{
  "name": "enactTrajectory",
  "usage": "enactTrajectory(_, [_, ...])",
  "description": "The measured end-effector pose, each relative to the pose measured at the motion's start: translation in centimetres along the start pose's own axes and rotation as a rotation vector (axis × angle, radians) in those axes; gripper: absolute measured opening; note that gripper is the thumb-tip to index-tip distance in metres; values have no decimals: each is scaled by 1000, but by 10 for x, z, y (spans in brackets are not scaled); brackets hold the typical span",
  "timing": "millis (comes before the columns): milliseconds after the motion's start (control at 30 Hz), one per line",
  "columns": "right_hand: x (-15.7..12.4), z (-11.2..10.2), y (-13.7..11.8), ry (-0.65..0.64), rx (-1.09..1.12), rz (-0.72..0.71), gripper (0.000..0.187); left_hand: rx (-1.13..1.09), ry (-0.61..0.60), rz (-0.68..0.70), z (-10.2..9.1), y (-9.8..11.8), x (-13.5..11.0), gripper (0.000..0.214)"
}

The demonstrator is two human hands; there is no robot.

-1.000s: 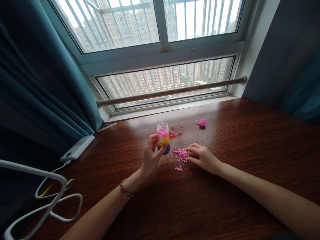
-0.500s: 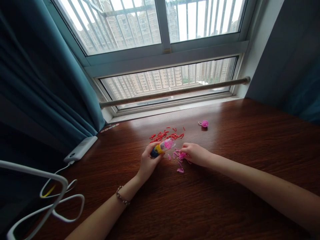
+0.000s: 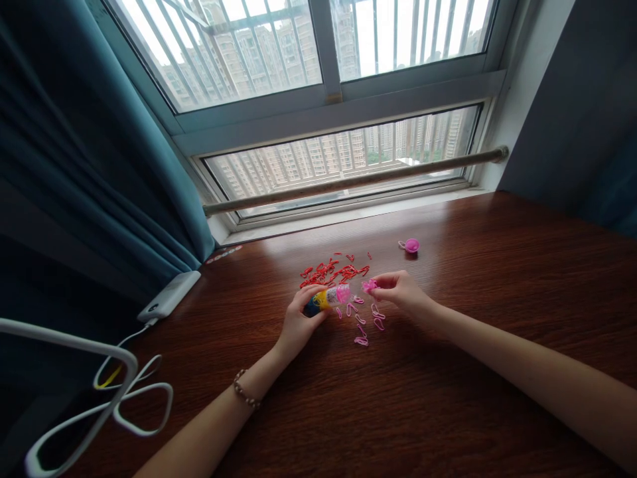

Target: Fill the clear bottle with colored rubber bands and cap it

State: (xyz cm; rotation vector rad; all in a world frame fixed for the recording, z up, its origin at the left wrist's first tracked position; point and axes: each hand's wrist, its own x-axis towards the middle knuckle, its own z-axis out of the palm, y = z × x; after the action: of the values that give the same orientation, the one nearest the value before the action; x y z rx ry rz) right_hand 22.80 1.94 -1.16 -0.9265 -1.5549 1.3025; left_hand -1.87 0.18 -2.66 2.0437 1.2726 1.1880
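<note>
My left hand (image 3: 298,318) is wrapped round a clear plastic bottle (image 3: 332,296), which lies tilted with its mouth to the right. Layers of dark blue, yellow and pink pieces fill it. Close to that mouth, my right hand (image 3: 401,292) pinches a small bunch of pink paper clips (image 3: 369,285) just above the table. Loose pink paper clips (image 3: 361,320) lie scattered below and between the hands. A pile of red paper clips (image 3: 333,271) rests behind the bottle. Farther back on the right sits a round pink cap with a loop (image 3: 411,245).
The brown wooden table (image 3: 478,332) reaches to the window, where a metal rail (image 3: 358,180) crosses. A white power bank (image 3: 169,295) with a white cable (image 3: 142,431) lies at the left, beside a blue curtain (image 3: 149,166).
My right hand has lifted from the table with a bunch of pink paper clips, leaving fewer beneath it. The bottle in my left hand now lies more level.
</note>
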Motion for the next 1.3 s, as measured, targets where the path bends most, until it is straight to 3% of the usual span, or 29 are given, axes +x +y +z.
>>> enactTrajectory(100, [-2, 2, -7, -38, 152, 48, 28, 22, -31, 35, 1, 2, 0, 36])
enactTrajectory(267, [-9, 12, -7, -61, 39, 78, 31, 23, -74, 84, 1, 5, -2, 36])
enactTrajectory(433, [-16, 20, -5, 125, -136, 10, 21, 59, -63, 127, 2, 8, -3, 35])
enactTrajectory(633, [-22, 26, -11, 310, -439, -179, 6, 149, -71, 215, 4, 13, -6, 35])
enactTrajectory(767, [-24, 27, -17, 298, -469, -345, 8, 180, -56, 237, 5, 14, -7, 35])
enactTrajectory(867, [-26, 28, -21, 268, -430, -393, 8, 171, -51, 221, 4, 14, -7, 36])
enactTrajectory(1000, [-29, 30, -21, 305, -376, -344, 4, 164, -45, 221, 4, 13, -7, 37])
enactTrajectory(1167, [-31, 33, -16, 417, -500, -300, 7, 156, -60, 252, 5, 13, -8, 37])
enactTrajectory(1300, [-34, 35, -20, 287, -481, -313, 10, 134, -27, 213, 5, 14, -8, 37])
